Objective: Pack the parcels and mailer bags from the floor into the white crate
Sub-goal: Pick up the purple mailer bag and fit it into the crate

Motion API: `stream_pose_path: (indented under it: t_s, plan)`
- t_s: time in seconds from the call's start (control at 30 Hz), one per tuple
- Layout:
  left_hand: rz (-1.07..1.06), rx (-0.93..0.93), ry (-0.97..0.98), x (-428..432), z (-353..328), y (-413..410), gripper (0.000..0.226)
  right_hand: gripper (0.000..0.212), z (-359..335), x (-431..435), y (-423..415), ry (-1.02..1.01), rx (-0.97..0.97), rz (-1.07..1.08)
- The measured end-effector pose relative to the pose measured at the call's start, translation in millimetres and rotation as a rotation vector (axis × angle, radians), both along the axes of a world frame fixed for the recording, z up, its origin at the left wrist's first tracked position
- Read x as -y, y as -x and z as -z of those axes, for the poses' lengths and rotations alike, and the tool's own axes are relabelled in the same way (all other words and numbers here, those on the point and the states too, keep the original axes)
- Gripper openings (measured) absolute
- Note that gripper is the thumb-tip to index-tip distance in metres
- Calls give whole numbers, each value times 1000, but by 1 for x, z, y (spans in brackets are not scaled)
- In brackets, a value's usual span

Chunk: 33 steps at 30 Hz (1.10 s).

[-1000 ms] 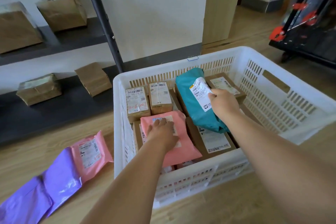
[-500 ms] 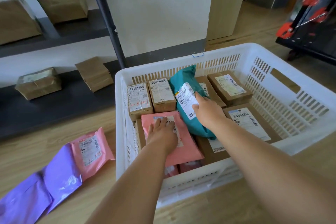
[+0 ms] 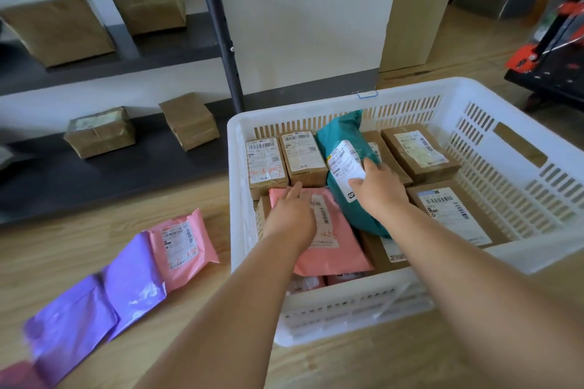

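Observation:
The white crate [image 3: 505,110] stands on the wood floor and holds several brown cardboard parcels with labels. Inside it, my left hand [image 3: 292,215] lies flat on a pink mailer bag [image 3: 335,249] at the front left. My right hand [image 3: 376,188] rests on a teal mailer bag [image 3: 339,139] that lies slanted across the crate's middle; fingers and thumb are on its white label. Left of the crate, on the floor, lie another pink mailer bag [image 3: 181,246] and two purple mailer bags [image 3: 132,287], overlapping in a row.
A dark low shelf [image 3: 94,174] along the wall carries brown paper parcels [image 3: 99,131]; a higher shelf holds more. A black pole [image 3: 221,28] rises behind the crate. A black and red cart [image 3: 556,50] stands at the far right.
My right hand has slid the teal bag leftward, uncovering the boxes on the right. My left hand has slid forward on the pink bag.

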<state>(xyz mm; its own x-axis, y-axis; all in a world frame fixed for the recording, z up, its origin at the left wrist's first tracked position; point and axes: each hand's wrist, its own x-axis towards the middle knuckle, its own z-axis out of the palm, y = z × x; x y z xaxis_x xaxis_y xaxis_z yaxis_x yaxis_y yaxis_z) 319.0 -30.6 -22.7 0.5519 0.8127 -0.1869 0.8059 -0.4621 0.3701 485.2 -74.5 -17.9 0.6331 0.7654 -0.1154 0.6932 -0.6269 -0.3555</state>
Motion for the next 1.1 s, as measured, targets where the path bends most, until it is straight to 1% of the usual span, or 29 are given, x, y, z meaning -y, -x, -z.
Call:
stream_pose_path:
  t_s: [0.07, 0.2, 0.33, 0.47, 0.6, 0.67, 0.73, 0.83, 0.97, 1.1]
  plan:
    - [-15, 66, -84, -1, -8, 11, 56, 60, -9, 2, 9, -73, 22, 22]
    - [-105, 247, -191, 2, -38, 44, 52, 49, -39, 2, 44, -248, 43, -37]
    - [-132, 302, -361, 3, -57, 84, 52, 43, -63, 3, 92, -379, -47, -142]
    - [-295, 285, -347, -6, -45, 147, 52, 38, -68, -3, 157, -455, -205, -281]
    - [-526, 242, -236, -13, -9, 220, 52, 36, -58, -16, 222, -492, -323, -329]
    - [-670, 220, -135, -14, 8, 247, 51, 36, -49, -25, 249, -469, -384, -360]
    - [-756, 189, -55, -16, 26, 272, 51, 36, -31, -41, 276, -412, -428, -378]
    - [-786, 150, -21, -18, 58, 303, 52, 33, 7, -60, 305, -289, -455, -359]
    - [-893, 143, 45, -23, 99, 324, 47, 37, 67, -76, 324, -104, -533, -307]
    - [-911, 169, 108, -38, 129, 324, 41, 34, 110, -85, 326, 11, -487, -261]
